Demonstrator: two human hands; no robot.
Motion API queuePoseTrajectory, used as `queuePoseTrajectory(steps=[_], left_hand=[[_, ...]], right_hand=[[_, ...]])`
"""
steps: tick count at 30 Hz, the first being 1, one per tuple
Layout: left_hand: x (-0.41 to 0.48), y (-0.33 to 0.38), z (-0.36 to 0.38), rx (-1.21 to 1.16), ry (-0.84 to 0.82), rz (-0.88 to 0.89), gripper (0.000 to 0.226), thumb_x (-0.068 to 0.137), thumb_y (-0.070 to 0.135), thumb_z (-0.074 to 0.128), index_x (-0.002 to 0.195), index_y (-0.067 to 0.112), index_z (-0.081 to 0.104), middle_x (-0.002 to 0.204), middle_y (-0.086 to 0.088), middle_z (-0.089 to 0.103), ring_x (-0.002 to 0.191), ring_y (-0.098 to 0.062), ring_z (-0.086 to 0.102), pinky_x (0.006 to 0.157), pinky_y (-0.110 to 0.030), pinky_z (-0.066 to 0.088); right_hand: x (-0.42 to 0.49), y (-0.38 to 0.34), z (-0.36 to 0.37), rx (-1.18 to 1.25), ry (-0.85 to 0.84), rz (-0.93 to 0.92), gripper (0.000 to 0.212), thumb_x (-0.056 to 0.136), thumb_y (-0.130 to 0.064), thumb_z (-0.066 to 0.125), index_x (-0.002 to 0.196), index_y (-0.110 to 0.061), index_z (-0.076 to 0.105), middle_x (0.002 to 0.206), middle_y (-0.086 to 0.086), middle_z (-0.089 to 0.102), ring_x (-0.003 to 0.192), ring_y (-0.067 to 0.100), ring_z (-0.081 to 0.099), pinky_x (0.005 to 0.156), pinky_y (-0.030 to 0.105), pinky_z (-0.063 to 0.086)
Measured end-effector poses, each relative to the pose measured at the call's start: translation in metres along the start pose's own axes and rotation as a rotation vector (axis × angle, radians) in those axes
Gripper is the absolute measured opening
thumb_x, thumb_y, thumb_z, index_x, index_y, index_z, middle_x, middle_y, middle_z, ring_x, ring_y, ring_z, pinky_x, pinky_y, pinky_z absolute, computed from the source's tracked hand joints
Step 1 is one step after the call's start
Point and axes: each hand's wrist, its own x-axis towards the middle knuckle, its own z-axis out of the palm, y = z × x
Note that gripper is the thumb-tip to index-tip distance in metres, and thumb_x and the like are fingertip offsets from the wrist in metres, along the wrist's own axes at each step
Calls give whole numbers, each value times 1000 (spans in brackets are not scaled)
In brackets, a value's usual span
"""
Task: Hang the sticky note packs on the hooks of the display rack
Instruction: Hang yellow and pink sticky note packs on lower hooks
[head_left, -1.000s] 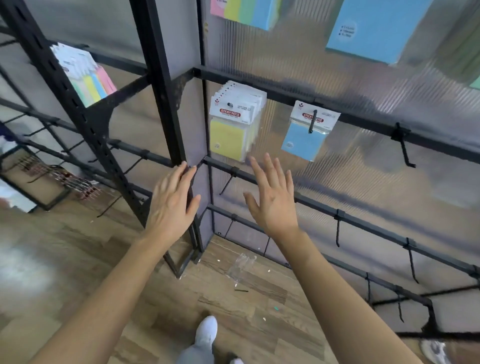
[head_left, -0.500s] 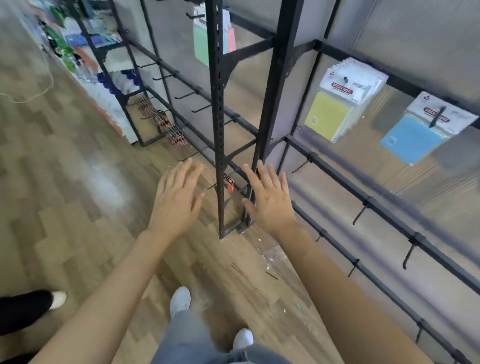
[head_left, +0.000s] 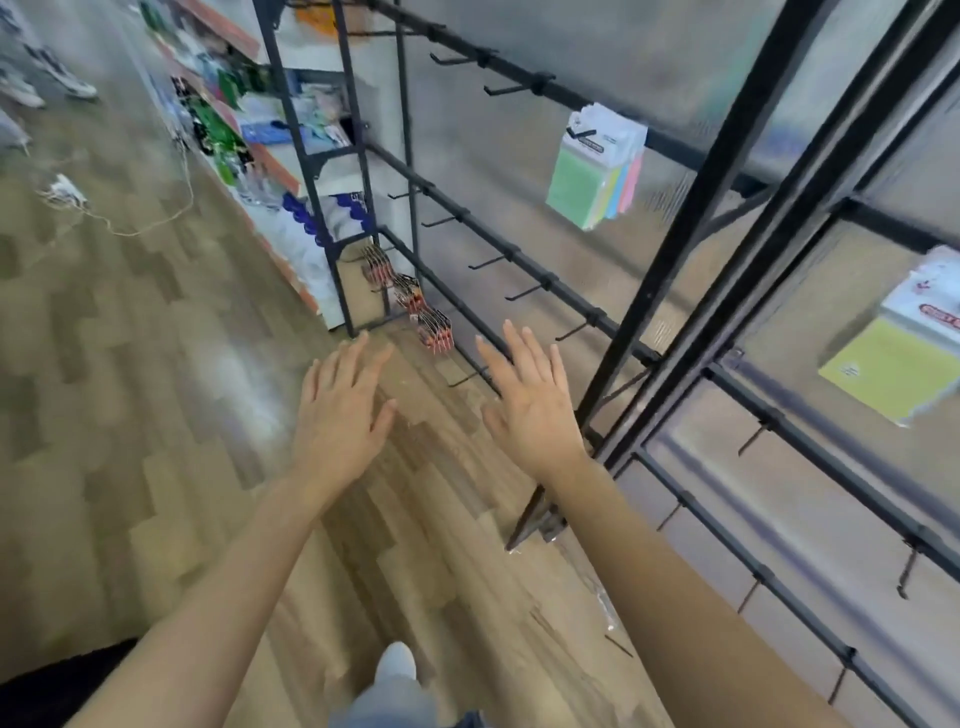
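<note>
My left hand (head_left: 340, 413) and my right hand (head_left: 530, 400) are stretched out in front of me, fingers straight and spread, both holding nothing. The black display rack (head_left: 670, 291) runs along the right with rows of bare hooks (head_left: 530, 293). A stack of pastel sticky note packs (head_left: 595, 166) hangs on an upper hook, above and right of my right hand. Yellow sticky note packs (head_left: 893, 358) hang at the far right edge. Neither hand touches the rack or a pack.
Small red and black packets (head_left: 415, 306) hang low on the rack just beyond my hands. Stocked store shelves (head_left: 249, 140) stand at the back left. A cord (head_left: 130, 223) lies on the wooden floor. Another person's shoes (head_left: 47, 83) show top left.
The view has swung left along the rack; the blue pack has left the frame and the pastel packs have come in. Both hands stay empty and spread.
</note>
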Motion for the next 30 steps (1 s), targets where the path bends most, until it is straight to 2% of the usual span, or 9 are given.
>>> queuePoseTrajectory(steps=[2,7,14,19,23,26,30], left_hand=[[21,-28,-9,-12,3,14,54,90,22,56,139,12,39,148,-14,31,134,-35,29,108,-51,22],[67,-76,-22,-18,11,73,54,88,21,59,138,10,41,145,-14,35,133,-34,30,109,-49,21],[135,-111,-31,-75,51,101,55,93,24,51,143,13,31,152,-10,23,140,-28,18,112,-43,15],[199,-129,-32,-107,91,143,54,91,21,53,142,13,34,150,-11,25,138,-30,22,111,-42,19],[261,-141,-31,-111,113,144,55,92,24,50,143,17,31,152,-8,21,138,-29,20,110,-43,19],[313,-151,-37,-110,133,185,56,92,25,51,144,15,30,151,-10,24,137,-31,22,109,-47,22],[383,-158,-48,-123,191,233,57,92,23,53,143,14,31,149,-11,27,136,-32,25,109,-45,21]], right_hand=[[26,-14,8,7,-8,31,64,90,-15,52,147,-16,25,155,15,14,144,32,6,112,41,-10],[81,-42,21,-14,-17,109,63,93,-19,47,149,-20,17,157,12,7,144,29,-1,114,44,-8],[155,-49,36,-21,-17,127,61,97,-25,43,150,-23,12,157,9,7,145,25,-2,114,42,-8],[219,-45,45,-22,7,115,61,97,-27,43,150,-22,12,157,9,6,145,25,-2,114,41,-8],[284,-38,47,-23,88,96,63,94,-21,49,149,-20,18,156,12,11,144,28,3,113,40,-9],[337,-32,41,-36,133,97,64,92,-20,50,149,-18,19,156,13,12,144,29,4,114,41,-7],[400,-21,28,-42,224,80,64,91,-17,53,147,-17,24,155,14,15,144,29,6,113,37,-8]])
